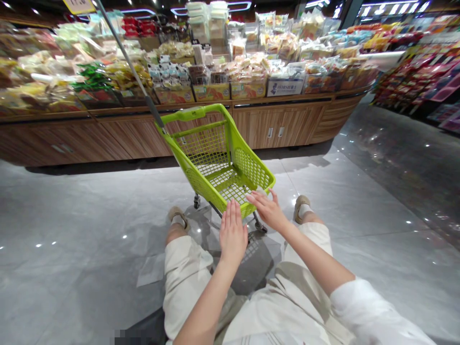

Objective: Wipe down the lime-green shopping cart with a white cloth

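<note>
A bright green plastic shopping cart [251, 165] with mesh-like sides stands before me, and nothing shows inside its basket. My left hand [233, 235] is at the cart's near edge, fingers straight and side by side, with no object visible in it. Just to the right, my right hand [269, 209] reaches over the near right corner of the rim, its fingers stretched out and the thumb apart. A small pale patch shows beside the right fingers; I cannot make out what it is. Whether either palm touches the rim is hidden.
Behind the cart runs a long wood-fronted display counter [280, 122] heaped with packaged snacks. A grey pole [125, 52] rises at the cart's far left corner, with a price sign [79, 5] above. Shelves of packets [406, 79] stand right. Glossy grey tiles [89, 215] form the floor.
</note>
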A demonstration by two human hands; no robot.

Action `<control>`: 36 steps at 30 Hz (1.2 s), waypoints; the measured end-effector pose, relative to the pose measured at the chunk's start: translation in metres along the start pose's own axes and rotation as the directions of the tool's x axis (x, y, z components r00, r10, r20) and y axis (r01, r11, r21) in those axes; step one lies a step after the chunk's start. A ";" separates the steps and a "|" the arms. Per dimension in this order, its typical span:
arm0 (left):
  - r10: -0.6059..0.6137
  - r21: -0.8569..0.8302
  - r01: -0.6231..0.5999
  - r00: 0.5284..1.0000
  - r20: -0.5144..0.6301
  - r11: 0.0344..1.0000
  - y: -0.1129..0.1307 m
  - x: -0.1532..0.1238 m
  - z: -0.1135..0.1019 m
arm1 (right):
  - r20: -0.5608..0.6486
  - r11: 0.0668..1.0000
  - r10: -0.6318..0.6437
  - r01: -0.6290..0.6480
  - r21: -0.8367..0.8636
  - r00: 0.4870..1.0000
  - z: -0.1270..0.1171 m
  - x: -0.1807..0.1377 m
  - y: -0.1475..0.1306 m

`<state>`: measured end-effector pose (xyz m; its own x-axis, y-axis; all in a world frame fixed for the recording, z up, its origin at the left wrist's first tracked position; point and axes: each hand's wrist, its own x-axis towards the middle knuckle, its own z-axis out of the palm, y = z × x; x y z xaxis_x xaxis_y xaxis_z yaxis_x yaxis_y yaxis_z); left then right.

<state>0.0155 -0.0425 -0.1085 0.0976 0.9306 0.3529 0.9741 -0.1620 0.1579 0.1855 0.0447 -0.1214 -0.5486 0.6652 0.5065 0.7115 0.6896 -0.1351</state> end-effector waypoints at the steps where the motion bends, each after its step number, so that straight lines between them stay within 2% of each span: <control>1: 0.003 -0.004 -0.003 1.000 -0.002 1.000 0.000 0.000 0.000 | -0.029 0.998 0.051 -0.052 -0.025 0.998 -0.003 0.000 0.020; 3: 0.002 -0.006 -0.002 1.000 -0.006 1.000 0.001 -0.001 0.001 | -0.100 0.979 0.186 -0.193 -0.062 0.977 -0.008 0.000 0.052; 4: -0.003 -0.004 0.003 1.000 -0.010 1.000 0.003 0.000 0.002 | -0.123 0.967 0.234 -0.244 -0.071 0.964 -0.009 0.001 0.059; 6: -0.016 0.001 0.016 1.000 -0.018 1.000 0.007 0.001 0.004 | -0.122 0.963 0.247 -0.257 -0.076 0.961 -0.008 0.002 0.050; 9: -0.032 0.008 0.032 0.999 -0.012 0.999 0.011 0.003 0.006 | -0.026 0.994 0.088 -0.090 -0.066 0.996 -0.003 0.001 0.000; 11: -0.036 0.013 0.036 0.999 0.003 0.999 0.010 0.003 0.006 | 0.030 0.998 -0.022 0.024 -0.061 0.999 0.000 -0.001 -0.031; 13: -0.032 0.015 0.031 0.999 0.014 0.999 0.008 0.003 0.004 | 0.059 0.993 -0.091 0.095 -0.072 0.994 0.000 -0.003 -0.040; 14: -0.025 0.015 0.025 1.000 0.014 1.000 0.007 0.002 0.003 | 0.061 0.991 -0.103 0.108 -0.083 0.993 -0.001 -0.004 -0.033; 16: -0.009 0.012 0.009 1.000 0.007 1.000 0.005 0.001 0.001 | 0.037 0.990 -0.070 0.073 -0.117 0.997 -0.006 -0.005 -0.002; 19: 0.002 0.004 -0.002 1.000 -0.011 1.000 0.005 0.000 0.002 | -0.071 0.976 0.129 -0.139 -0.165 0.989 -0.014 -0.006 0.048; 21: -0.002 0.000 0.002 1.000 -0.024 1.000 0.008 0.000 0.004 | -0.119 0.951 0.241 -0.259 -0.171 0.963 -0.015 -0.005 0.055; 22: -0.006 -0.002 0.006 1.000 -0.029 1.000 0.009 0.000 0.005 | -0.127 0.944 0.266 -0.285 -0.167 0.955 -0.013 -0.004 0.047; 24: -0.013 -0.002 0.013 0.999 -0.031 1.000 0.013 0.002 0.008 | -0.104 0.955 0.249 -0.262 -0.138 0.963 -0.008 -0.004 0.014; 27: -0.016 0.017 0.017 1.000 -0.008 1.000 0.015 0.002 0.008 | -0.039 0.991 0.114 -0.116 -0.064 0.993 0.001 -0.005 -0.040; 29: -0.016 0.027 0.015 1.000 0.008 1.000 0.013 0.002 0.007 | -0.001 0.999 0.011 -0.011 -0.030 1.000 0.002 -0.006 -0.050; 30: -0.011 0.029 0.011 1.000 0.012 1.000 0.011 0.001 0.006 | 0.010 0.999 -0.022 0.022 -0.024 1.000 0.001 -0.006 -0.043; 32: 0.003 0.029 -0.004 1.000 0.016 1.000 0.008 0.000 0.003 | 0.005 0.999 -0.022 0.023 -0.037 1.000 -0.003 -0.007 -0.011; 34: 0.016 0.031 -0.016 1.000 0.016 0.999 0.007 -0.001 0.002 | -0.046 0.993 0.081 -0.085 -0.077 0.996 -0.009 -0.007 0.030; 36: 0.022 0.029 -0.022 1.000 0.016 0.999 0.008 -0.001 0.003 | -0.104 0.969 0.210 -0.221 -0.113 0.972 -0.012 -0.005 0.057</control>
<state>0.0236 -0.0433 -0.1102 0.1220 0.9318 0.3418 0.9771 -0.1732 0.1234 0.2347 0.0773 -0.1212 -0.3384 0.7616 0.5526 0.8600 0.4887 -0.1470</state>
